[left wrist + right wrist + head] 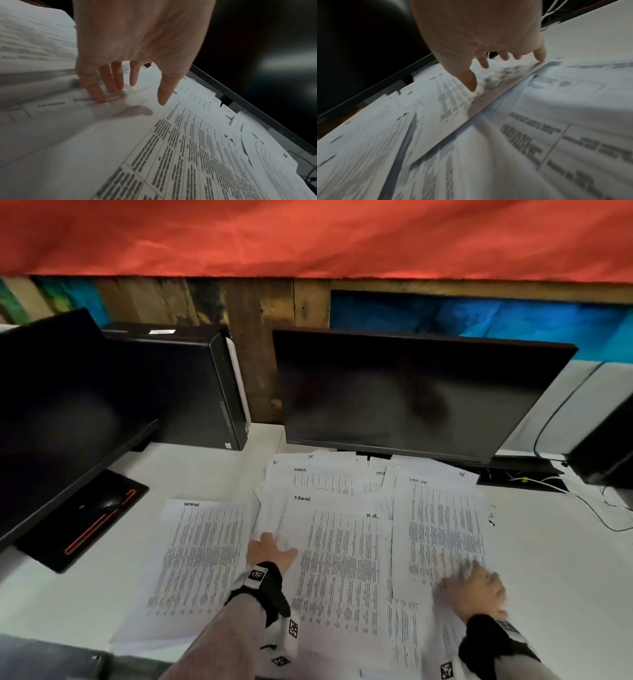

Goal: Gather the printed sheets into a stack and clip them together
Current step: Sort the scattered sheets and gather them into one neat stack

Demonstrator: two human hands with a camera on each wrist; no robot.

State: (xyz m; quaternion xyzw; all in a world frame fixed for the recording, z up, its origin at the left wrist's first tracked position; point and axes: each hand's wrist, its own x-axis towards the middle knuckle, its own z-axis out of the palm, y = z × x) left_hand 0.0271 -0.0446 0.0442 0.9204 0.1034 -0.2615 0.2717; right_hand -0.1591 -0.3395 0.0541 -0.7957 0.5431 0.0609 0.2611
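Left hand (270,553), lower centre of the head view, reaches forward from a grey sleeve (226,642) with a black wrist strap; its fingers are extended and spread, fingertips (100,97) pressing down on paper, thumb lifted clear of the page. It grips nothing. Right hand (474,592), lower right of the head view, lies palm down with fingers splayed and relaxed, their tips (540,56) touching the edge of one sheet; it too holds nothing, though motion blur softens its outline.

Printed sheets (346,559) lie fanned and overlapping on the white desk (68,594), filling the lower centre and lower right of the head view, in front of the right-hand monitor (411,392). The left hand rests at the left margin of the central overlapping group, where several page edges are fanned; the right hand rests on the lower part of the rightmost sheet (442,525). A separate sheet (198,556) lies left of the left hand, apart from the fanned group. Handwritten headings mark the tops of several pages.

A second monitor (51,412), a black computer tower (191,385) and a black mouse pad (92,515) occupy the left half of the head view.
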